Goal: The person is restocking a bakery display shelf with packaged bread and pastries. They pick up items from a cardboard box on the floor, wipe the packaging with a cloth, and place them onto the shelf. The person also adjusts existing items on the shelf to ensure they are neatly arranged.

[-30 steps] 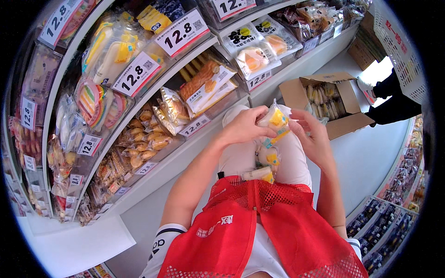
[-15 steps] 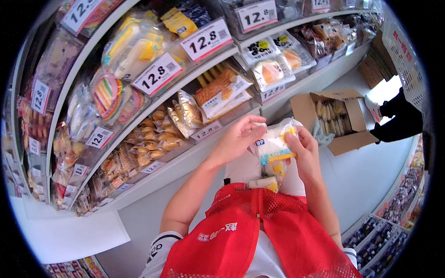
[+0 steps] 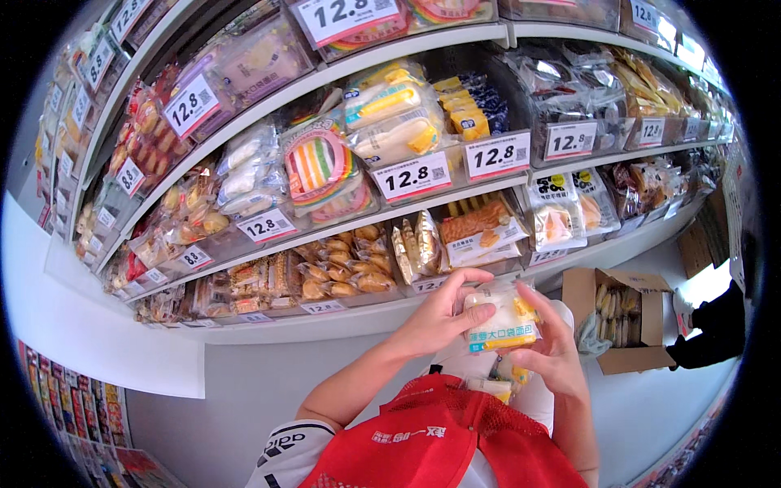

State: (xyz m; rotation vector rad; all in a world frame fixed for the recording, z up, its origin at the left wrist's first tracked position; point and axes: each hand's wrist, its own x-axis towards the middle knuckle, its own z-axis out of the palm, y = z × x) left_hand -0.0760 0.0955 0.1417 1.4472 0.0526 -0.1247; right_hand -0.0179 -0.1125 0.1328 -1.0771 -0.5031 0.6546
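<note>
Over my lap I hold a clear packet of white bread with yellow and blue print. My left hand grips its left side, thumb pressed across the front. My right hand is closed around the right edge, fingers along the side and thumb near the lower corner. Just below it, more bread packets with yellow print rest on my lap, partly hidden by my hands. Packets that look alike stand in a shelf bin ahead.
Curved shelves of bagged baked goods with price tags fill the far side. An open cardboard box of packets sits on the floor at right, a dark-clothed person beside it. A white panel is at left.
The view has swung left, so shelves and box appear farther right and lower. My left thumb has come onto the packet's front; the right hand has shifted down its edge.
</note>
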